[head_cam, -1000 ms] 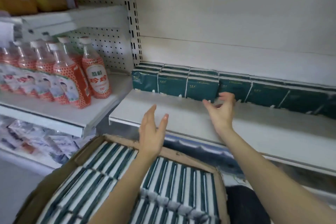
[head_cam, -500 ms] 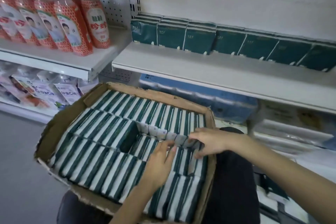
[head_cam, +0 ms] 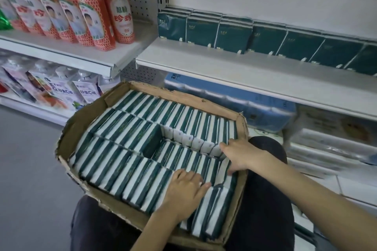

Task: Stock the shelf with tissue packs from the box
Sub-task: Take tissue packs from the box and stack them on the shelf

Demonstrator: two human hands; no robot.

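Right grip (head_cam: 238, 156) clamps thumb and curled fingers round a few dark green and white plastic-wrapped tissue packs (head_cam: 214, 166) at the right end of the torn brown cardboard box (head_cam: 81, 128) on the person's lap; left grip (head_cam: 183, 191) lies released, fingers flat on the near row. Packs stand on edge, tightly pressed, long axes running away from the body. Up and ahead lies the white metal shelf (head_cam: 244, 71) — the right grip is nearer it — with a green row (head_cam: 265, 36) standing at its back.
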